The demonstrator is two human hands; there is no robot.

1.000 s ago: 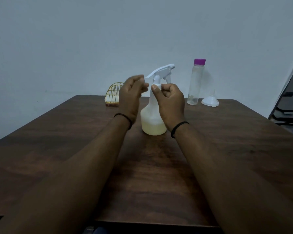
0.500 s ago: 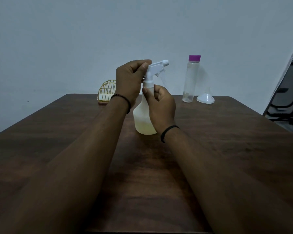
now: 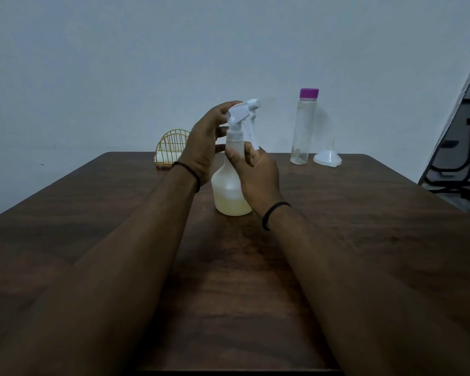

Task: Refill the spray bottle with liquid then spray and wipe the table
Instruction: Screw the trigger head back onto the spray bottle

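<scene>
A translucent spray bottle (image 3: pixel 228 191) with pale yellow liquid in its bottom stands upright on the dark wooden table (image 3: pixel 364 226). Its white trigger head (image 3: pixel 243 109) sits on the neck, nozzle pointing right. My left hand (image 3: pixel 205 142) grips the back of the trigger head from the left. My right hand (image 3: pixel 255 169) holds the bottle's neck and shoulder from the right, hiding part of the body. A clear bottle with a purple cap (image 3: pixel 304 126), nearly empty, stands at the back right beside a white funnel (image 3: pixel 327 157) lying mouth down.
A yellow wire napkin holder (image 3: pixel 170 150) with white tissue stands at the table's back edge, left of my hands. A plain wall runs behind. Black metal chair frames (image 3: pixel 456 164) stand off the table's right side.
My left hand rose from beside the neck onto the trigger head and now grips it. My right hand slid lower on the neck. The view shifted slightly.
</scene>
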